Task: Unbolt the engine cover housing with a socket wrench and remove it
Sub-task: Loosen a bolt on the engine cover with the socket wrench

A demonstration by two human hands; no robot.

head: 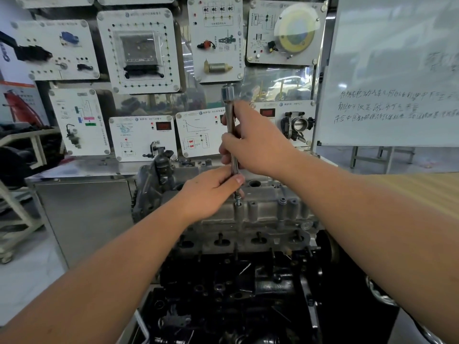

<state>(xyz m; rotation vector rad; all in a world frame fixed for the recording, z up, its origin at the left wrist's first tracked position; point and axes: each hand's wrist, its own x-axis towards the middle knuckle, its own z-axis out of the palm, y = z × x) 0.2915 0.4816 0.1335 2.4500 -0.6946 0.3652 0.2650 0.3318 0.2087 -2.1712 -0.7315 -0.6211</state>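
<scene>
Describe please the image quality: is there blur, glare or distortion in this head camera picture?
In the head view, wide-angle distortion bends the whiteboard edge and stretches both forearms; the wall panels look soft and slightly blurred; glare washes the round disc; the lower engine block is dark. The left hand, right hand and wrench are fairly sharp.

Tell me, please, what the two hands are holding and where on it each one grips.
Both hold the socket wrench, standing upright: the right hand grips its shaft midway, and the left hand pinches its lower end just above the bolt.
</scene>
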